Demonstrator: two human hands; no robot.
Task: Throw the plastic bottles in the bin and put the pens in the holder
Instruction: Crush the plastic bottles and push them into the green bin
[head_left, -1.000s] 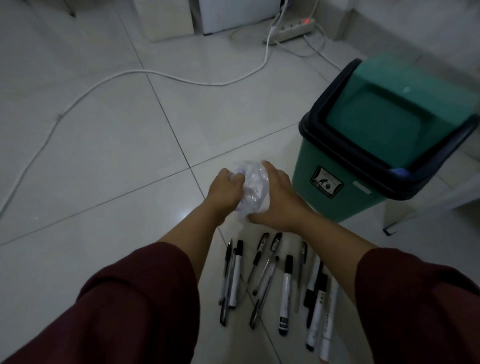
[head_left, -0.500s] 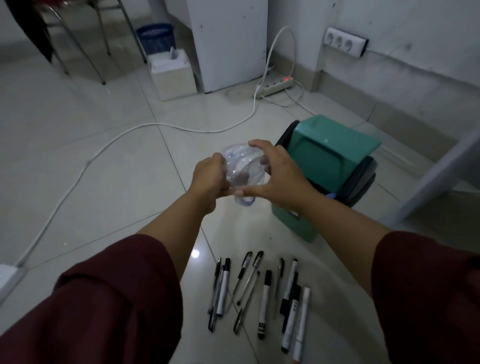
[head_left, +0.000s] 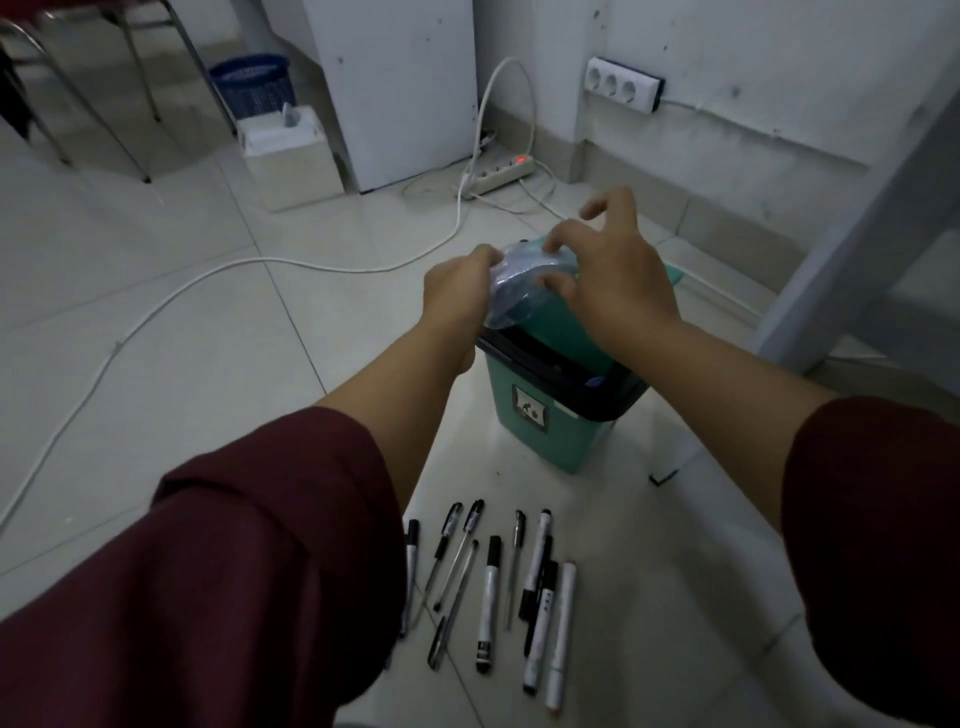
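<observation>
A crushed clear plastic bottle (head_left: 514, 288) is held between both hands right over the green swing lid of the bin (head_left: 550, 426). My left hand (head_left: 457, 291) grips the bottle's left end. My right hand (head_left: 618, 280) presses its right side with thumb and fingers, the index finger lifted. The bin is green with a black rim and stands on the floor beyond the pens. Several pens and markers (head_left: 491, 587) lie in a loose row on the tiles near me, partly hidden by my left sleeve.
A white cable (head_left: 291, 262) runs across the floor to a power strip (head_left: 501, 174) by the wall. A white box (head_left: 291, 156), a blue basket (head_left: 254, 85) and chair legs stand at the back left. A grey table leg (head_left: 852, 228) rises at the right.
Both hands have carried the bottle forward and to the right, from in front of the bin to above its lid. The view has tilted up, showing more of the wall.
</observation>
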